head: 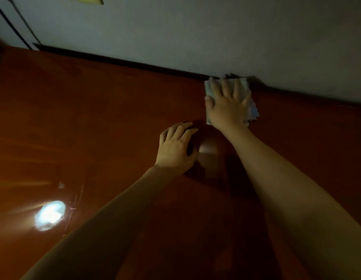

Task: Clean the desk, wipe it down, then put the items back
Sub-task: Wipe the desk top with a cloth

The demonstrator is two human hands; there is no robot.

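1. A grey wall (195,33) rises just beyond the right hand (226,104) (dim room).
2. Black cables (20,27) run down it, far left of the left hand (175,148).
3. White glare (49,215) lies left of that hand, nearer the viewer.

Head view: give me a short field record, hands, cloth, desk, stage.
right hand: right hand flat on the cloth, fingers spread, pressing it down
cloth: pale cloth at the desk's far edge, by the wall
left hand: left hand resting palm-down on the bare desk, holding nothing
desk: glossy reddish-brown desk, lamp glare near left
stage: wiping; no items in view on the desk
lighting: dim
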